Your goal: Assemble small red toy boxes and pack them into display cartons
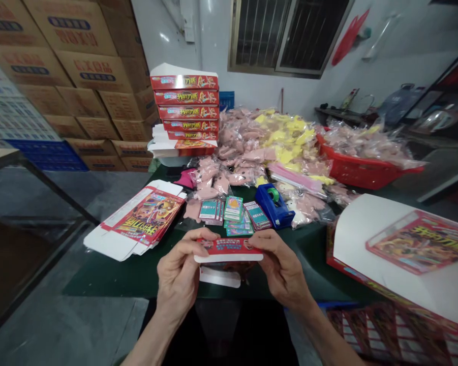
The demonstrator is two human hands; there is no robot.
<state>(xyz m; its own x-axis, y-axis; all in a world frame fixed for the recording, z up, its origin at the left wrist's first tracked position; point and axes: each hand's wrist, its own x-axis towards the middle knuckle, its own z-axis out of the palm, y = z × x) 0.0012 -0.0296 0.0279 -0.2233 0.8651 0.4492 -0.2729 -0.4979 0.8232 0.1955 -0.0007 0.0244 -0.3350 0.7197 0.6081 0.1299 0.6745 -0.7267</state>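
Observation:
My left hand [179, 277] and my right hand [284, 269] grip the two ends of a small red and white cardboard box [229, 251], held above the near edge of the dark green table [110, 274]. Both hands' fingers are closed on its edges. A white flap [219, 277] hangs below the box. Just beyond it lie several small cards [234, 213] and a blue tape dispenser [274, 203].
Flat unfolded red box blanks [141, 221] lie at left. A stack of red boxes [186, 107] stands at the back. Bagged pink and yellow items [267, 142] cover the middle, and a red basket [362, 170] and an open box lid [407, 254] sit right. Brown cartons [76, 76] are piled left.

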